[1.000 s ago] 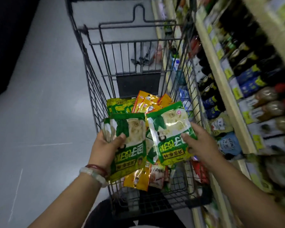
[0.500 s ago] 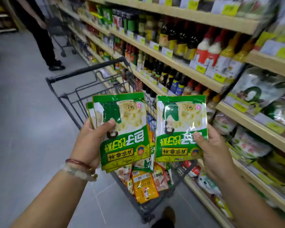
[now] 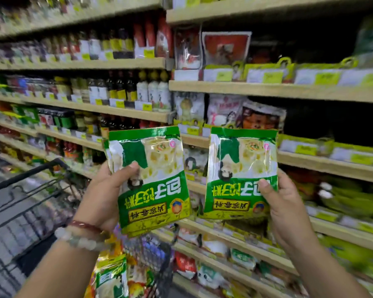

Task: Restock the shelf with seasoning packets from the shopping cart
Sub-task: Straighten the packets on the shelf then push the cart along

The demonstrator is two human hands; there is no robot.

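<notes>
Dark open gaps (image 3: 323, 123) sit on the shelf (image 3: 310, 91) right of the standing packets (image 3: 226, 110), straight beyond the raised hands. Bottles (image 3: 121, 89) crowd the left shelves. The cart (image 3: 30, 190) blocks low left.

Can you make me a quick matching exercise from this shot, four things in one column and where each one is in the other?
1. left packets
2. right packet
3. bead bracelets
4. shopping cart

A. lower left, in the aisle
B. on the left wrist
C. gripped by the left hand
D. gripped by the right hand

Pairs: 1-C, 2-D, 3-B, 4-A
</notes>
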